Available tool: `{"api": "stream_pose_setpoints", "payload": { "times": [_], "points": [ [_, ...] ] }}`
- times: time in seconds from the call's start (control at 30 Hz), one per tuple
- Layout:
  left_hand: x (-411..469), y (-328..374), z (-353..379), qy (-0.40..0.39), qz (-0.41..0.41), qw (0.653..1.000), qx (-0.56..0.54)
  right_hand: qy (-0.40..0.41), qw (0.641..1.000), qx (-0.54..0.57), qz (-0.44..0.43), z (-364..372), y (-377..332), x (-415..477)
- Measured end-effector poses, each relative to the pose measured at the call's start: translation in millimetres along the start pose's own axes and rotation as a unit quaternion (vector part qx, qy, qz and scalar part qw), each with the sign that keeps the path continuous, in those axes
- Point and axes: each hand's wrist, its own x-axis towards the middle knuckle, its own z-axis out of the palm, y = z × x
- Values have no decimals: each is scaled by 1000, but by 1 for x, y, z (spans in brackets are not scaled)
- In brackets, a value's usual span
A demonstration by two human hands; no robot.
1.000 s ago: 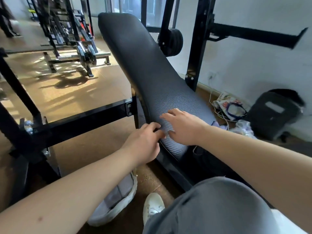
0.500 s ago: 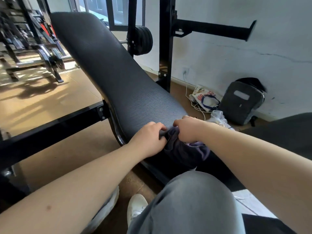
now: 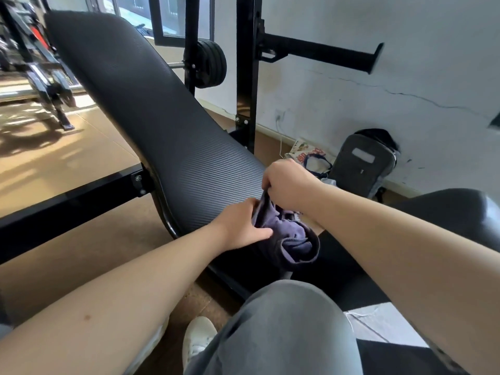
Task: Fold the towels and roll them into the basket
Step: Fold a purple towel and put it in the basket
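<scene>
Towel point(image 3: 290, 239), dark purple-grey, is held bunched between both hands. Its upper edge is pinched in the tightly curled fingers point(image 3: 267, 181) of the right hand point(image 3: 286, 185), knuckles turned up. Just below and left of those fingers, the left hand point(image 3: 240, 226) grips the cloth's left side: the thumb is laid along the front and the other fingers are tucked out of sight behind the fold. Below the fingers the rest of the cloth hangs in loose folds, with a curled hem lowest. Directly beyond the fingers, the near end of a ribbed black bench pad point(image 3: 151, 125) is touched or nearly touched by the cloth; which cannot be told. The pad slopes up and away to the left. Left of the fingers a black frame bar point(image 3: 67, 201) is bolted on below the pad. Farther beyond, an upright post point(image 3: 246, 77) and a weight plate point(image 3: 211, 63) are noted. Right of the fingers, a printed bag point(image 3: 308, 155) and a grey backpack point(image 3: 362, 163) are seen at the foot of a cracked white wall point(image 3: 405, 63). Nearest the camera, below the fingers, a grey trouser leg point(image 3: 284, 328) and a white shoe point(image 3: 197, 339) are recorded.
</scene>
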Motion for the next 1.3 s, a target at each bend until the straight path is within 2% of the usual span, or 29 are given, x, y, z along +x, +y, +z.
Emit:
{"api": "stream_pose_setpoints", "payload": {
  "times": [0.1, 0.23, 0.5, 0.6, 0.67, 0.77, 0.83, 0.93, 1.1, 1.2, 1.23, 1.3],
  "points": [
    [1, 3, -2, 20, -8, 1000, 2, 48, 999, 7, -17, -15, 8, -6],
    [2, 3, -12, 55, -20, 998, -25, 91, 995, 31, 5, -20, 17, -15],
    [0, 0, -43, 229, -43, 968, -94, -9, 1000, 15, -13, -1, 14, -26],
    [-4, -2, -53, 264, -41, 954, -134, 1, 999, 26, 21, -5, 12, -25],
    [-9, -2, -55, 258, -43, 955, -141, 33, 993, 100, 56, -15, 9, -25],
    [-17, -4, -49, 177, -13, 977, -115, 60, 956, 259, 123, -29, 3, -23],
    [-22, -3, -41, 110, 47, 988, -96, 58, 912, 369, 168, -34, -1, -22],
    [-19, -2, -28, 107, 103, 987, -65, 36, 868, 453, 200, -35, -6, -21],
    [-5, -4, -25, 179, 35, 981, -69, 12, 842, 486, 232, -30, -5, -17],
    [-6, -13, -28, 241, -70, 962, -106, 12, 825, 486, 287, -30, -1, -16],
    [-7, -16, -30, 240, -103, 957, -127, 0, 811, 505, 295, -30, 4, -16],
    [-8, -19, -30, 221, -108, 958, -148, -15, 752, 595, 283, -25, -6, -13]
  ]
}}
